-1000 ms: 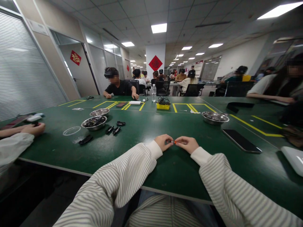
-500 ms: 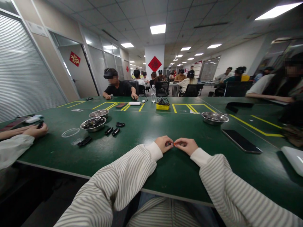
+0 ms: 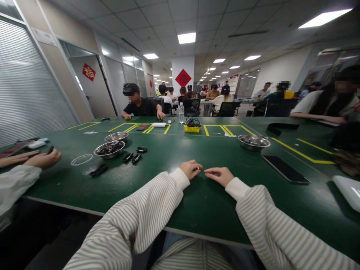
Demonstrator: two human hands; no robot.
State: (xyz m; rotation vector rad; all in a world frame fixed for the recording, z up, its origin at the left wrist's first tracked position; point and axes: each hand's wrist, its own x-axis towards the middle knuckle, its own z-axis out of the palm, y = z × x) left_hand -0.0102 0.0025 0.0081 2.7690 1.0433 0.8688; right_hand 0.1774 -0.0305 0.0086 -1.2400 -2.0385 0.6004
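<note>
Small orange-and-white part point(image 3: 200, 168) is pinched at the fingertips of the left hand point(image 3: 190, 170), on the side facing the right hand point(image 3: 221, 175), and is held above the table point(image 3: 208, 206). Most of it is covered by the fingers, so its shape cannot be made out. The right hand is narrowed, its thumb and forefinger tips brought near each other and pointed at the part, just apart from it; whether anything is gripped there cannot be told.

To the left, four black pieces point(image 3: 137, 159) are scattered beside a metal bowl point(image 3: 109, 155) filled with dark parts; a second metal bowl point(image 3: 116, 137) is set behind it. A clear ring-shaped lid point(image 3: 81, 159) is laid nearer the left edge, where a small dark item is held in a co-worker's hand point(image 3: 46, 159).

Beyond the hands, black cables point(image 3: 192, 122) are heaped in a yellow tray point(image 3: 192, 129), with a bottle point(image 3: 181, 113) stood beside it. To the right, a third metal bowl point(image 3: 254, 147) and a phone point(image 3: 285, 169) are placed.
</note>
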